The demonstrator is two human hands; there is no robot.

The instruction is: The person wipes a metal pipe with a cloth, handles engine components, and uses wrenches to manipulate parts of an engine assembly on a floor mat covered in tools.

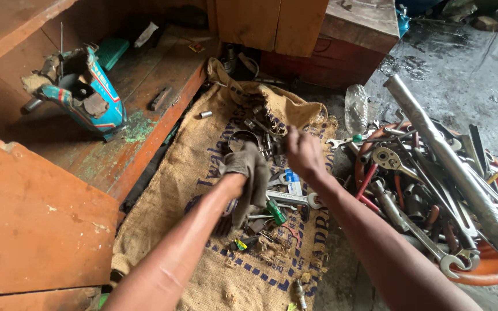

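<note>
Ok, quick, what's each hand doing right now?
Left hand: closed around a grey rag, held over the burlap sack.
Right hand: reaching into the small metal parts on the sack; its grip cannot be told.

Tan burlap sack (203, 173), blue-printed, flat on floor beneath tools.
</note>
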